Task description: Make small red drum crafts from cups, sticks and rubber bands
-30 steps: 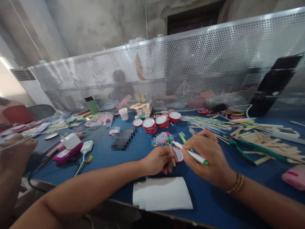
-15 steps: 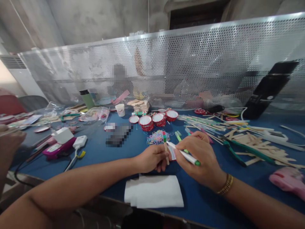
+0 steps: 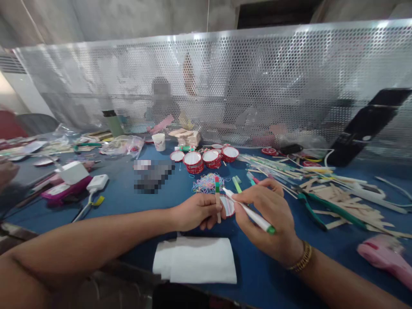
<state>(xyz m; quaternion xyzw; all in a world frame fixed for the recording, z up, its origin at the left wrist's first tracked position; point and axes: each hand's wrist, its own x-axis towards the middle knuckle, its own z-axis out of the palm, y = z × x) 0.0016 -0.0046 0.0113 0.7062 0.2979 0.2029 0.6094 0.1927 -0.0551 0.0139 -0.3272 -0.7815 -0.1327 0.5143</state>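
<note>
Between the fingers of my left hand (image 3: 195, 211) stands a wooden craft stick (image 3: 218, 198), its upper end coloured red and green. My right hand (image 3: 265, 216) grips a white marker (image 3: 254, 216) with a green end, its tip close to the stick's coloured part. Just behind the two hands lies a round red-rimmed lid (image 3: 228, 206), partly covered by my fingers. A heap of small coloured rubber bands (image 3: 207, 183) is beyond the stick. Green-capped and pink markers (image 3: 237, 183) lie near my right fingers.
Red round tins (image 3: 193, 162) stand at the back centre. Green-handled pliers (image 3: 333, 209) and loose craft sticks (image 3: 360, 201) lie at right, beside a pink tool (image 3: 383, 257). Folded white cloth (image 3: 196, 260) sits in front. Another person's hand (image 3: 7, 174) shows at far left.
The camera view has shifted slightly, so most things sit a little further left. My hands keep their grips, and more of the round lid now shows between them.
</note>
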